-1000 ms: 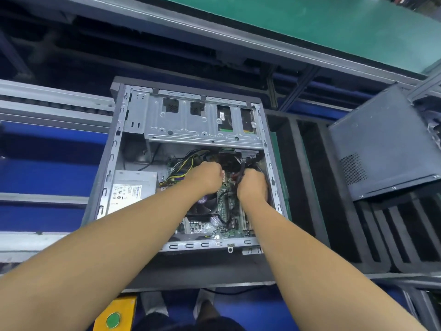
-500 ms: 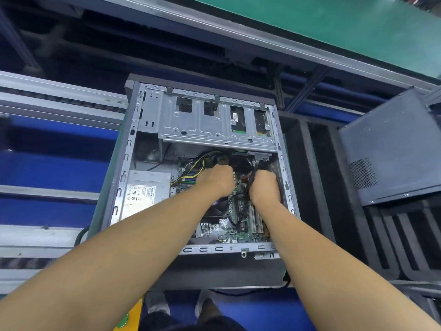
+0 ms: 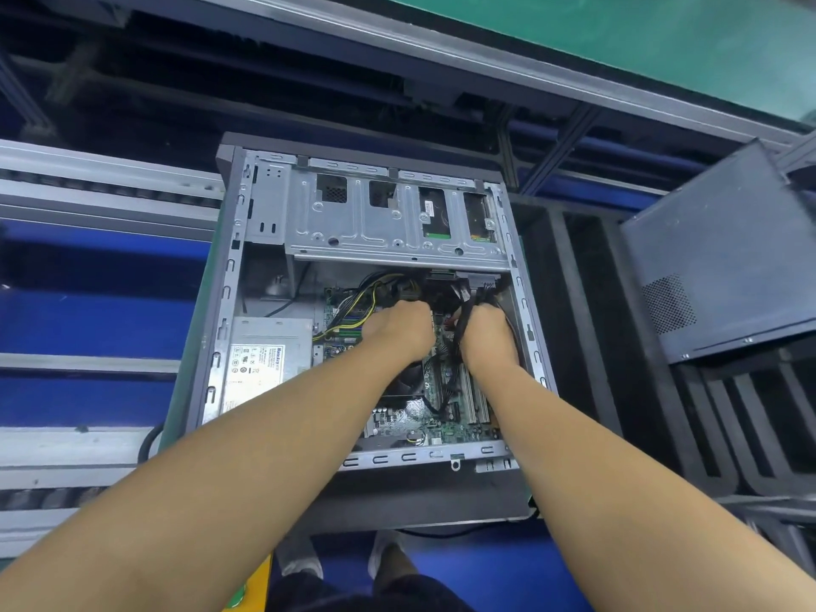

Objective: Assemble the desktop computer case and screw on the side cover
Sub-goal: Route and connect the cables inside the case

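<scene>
I log: case chassis silver-grey, outer shell dk grey. Mobo green. Cables black w/ yellow. PSU grey, white label. Side cover dk grey, dotted vent patch. Belt green.

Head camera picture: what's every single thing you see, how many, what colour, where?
open grey metal computer case: one, grey, middle
silver metal drive cage: one, silver, case's far end
silver power supply box: one, silver, case's left
green circuit board: one, green, case floor
yellow and black wires: bunch, beside left hand
black cable bundle: one, black, right hand
dark grey vented metal panel: one, grey, right, tilted
green conveyor belt: one, green, top
grey shoes: two, grey, bottom
left hand: one, among wires, grip hidden
right hand: one, gripping black cable bundle
</scene>
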`<state>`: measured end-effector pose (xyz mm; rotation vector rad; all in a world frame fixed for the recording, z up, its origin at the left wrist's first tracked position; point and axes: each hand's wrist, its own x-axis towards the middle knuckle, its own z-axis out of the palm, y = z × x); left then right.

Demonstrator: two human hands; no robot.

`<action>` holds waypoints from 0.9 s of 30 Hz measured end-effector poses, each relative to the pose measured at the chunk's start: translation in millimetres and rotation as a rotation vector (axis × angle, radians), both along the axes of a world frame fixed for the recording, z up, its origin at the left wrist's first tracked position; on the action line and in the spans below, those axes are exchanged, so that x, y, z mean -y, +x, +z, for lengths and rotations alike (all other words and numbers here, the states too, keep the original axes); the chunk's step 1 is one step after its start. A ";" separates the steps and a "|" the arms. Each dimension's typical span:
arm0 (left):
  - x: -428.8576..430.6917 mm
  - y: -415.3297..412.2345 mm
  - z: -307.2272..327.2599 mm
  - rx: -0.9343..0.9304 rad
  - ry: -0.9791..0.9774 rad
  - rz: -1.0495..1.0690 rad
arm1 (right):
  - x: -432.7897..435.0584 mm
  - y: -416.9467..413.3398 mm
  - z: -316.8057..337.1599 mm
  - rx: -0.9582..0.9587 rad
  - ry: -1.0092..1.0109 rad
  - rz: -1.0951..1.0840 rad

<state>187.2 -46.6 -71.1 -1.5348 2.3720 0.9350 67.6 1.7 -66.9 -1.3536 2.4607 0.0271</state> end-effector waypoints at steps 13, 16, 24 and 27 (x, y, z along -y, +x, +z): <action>-2.1 -1.3 2.2 0.016 -0.012 -0.023 | -2.1 2.6 2.0 -0.007 0.007 -0.020; -2.2 -2.0 3.4 0.022 -0.004 -0.028 | -0.5 3.1 4.2 -0.010 0.041 -0.025; -2.3 -1.7 7.4 0.022 0.022 -0.015 | -3.2 3.0 -3.0 0.115 -0.082 -0.063; -1.7 -0.1 9.7 0.005 0.039 0.005 | -6.3 4.0 -5.5 0.188 -0.125 -0.125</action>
